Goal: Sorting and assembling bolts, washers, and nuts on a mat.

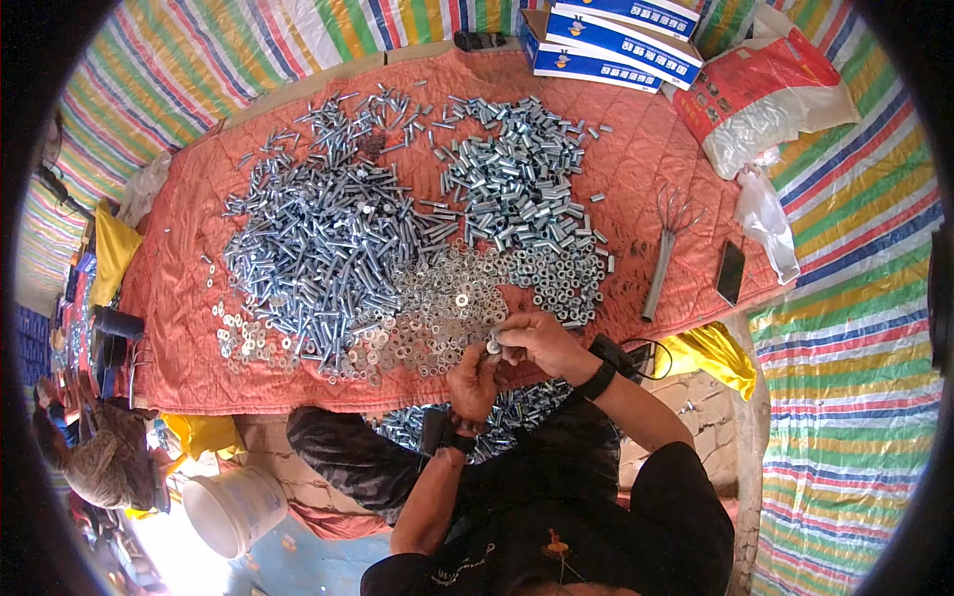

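My left hand point(471, 385) and my right hand point(542, 343) meet over the near edge of the red quilted cover. Both are closed, with fingertips together around a small metal fastener point(493, 348). Its round, washer-like end shows; the rest is hidden by my fingers. Just beyond my hands spread loose flat washers point(437, 298), and past my right fingers lie hex nuts point(566, 283). A large heap of bolts point(308, 238) covers the left side. Metal sleeves point(512, 169) are piled farther back, right of the bolts. More bolts point(527, 412) lie below the table edge at my lap.
On the right are a metal whisk point(663, 248) and a black phone point(730, 273). Blue-and-white boxes point(606, 45) and a red-and-white bag point(760, 94) stand at the back right. A white bucket point(224, 512) sits on the floor at lower left, near another person point(109, 467).
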Tool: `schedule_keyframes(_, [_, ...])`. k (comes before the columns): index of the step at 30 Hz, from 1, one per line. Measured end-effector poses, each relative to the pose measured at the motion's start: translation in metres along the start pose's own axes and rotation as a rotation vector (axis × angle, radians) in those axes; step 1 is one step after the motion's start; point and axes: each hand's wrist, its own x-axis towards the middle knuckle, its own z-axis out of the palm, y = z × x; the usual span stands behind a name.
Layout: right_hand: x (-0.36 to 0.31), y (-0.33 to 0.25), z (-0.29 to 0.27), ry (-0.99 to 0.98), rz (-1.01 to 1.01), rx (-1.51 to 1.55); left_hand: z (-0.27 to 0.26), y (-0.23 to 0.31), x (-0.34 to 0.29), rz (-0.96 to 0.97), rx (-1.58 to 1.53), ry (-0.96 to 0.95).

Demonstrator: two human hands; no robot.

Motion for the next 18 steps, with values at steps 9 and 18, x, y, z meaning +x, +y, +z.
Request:
schedule_keyframes(9, [-0.010,-0.013,0.007,-0.004,-0.077,-0.318,0.000,0.019,0.000,-0.147,0.029,0.006])
schedule_keyframes(18, [-0.012,-0.012,0.013,0.005,-0.034,-0.240,0.000,0.013,-0.001,-0.140,-0.041,0.014])
